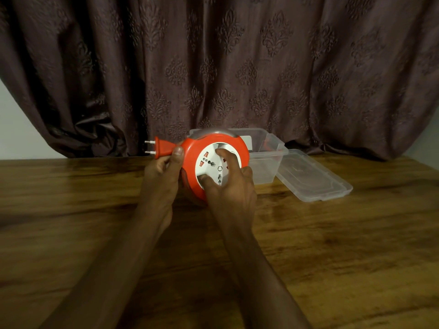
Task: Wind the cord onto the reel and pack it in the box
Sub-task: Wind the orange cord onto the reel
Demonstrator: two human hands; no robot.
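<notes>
Reel: While both hands are lifting it just above the table [71, 233], the round orange reel [190, 148] is facing the person with its white socket face [211, 162], no loose cord showing.
Plug: it is sticking out to the left of the reel [161, 148], prongs pointing left, so the long line of the whole thing is running left to right.
Left hand: it is gripping the reel's left edge [164, 169], thumb pressing near the plug's root.
Right hand: it is curling onto the white face [228, 184], fingertips digging into its hollows as if turning it.
Box: the clear box [268, 157] is sitting open just behind and to the right of the reel; the right hand is nearer it.
Lid: it is lying beside the box [313, 176], further right.
Judgement: winding looks nearly finished; packing means carrying the reel back and rightward, plug tucked in.
</notes>
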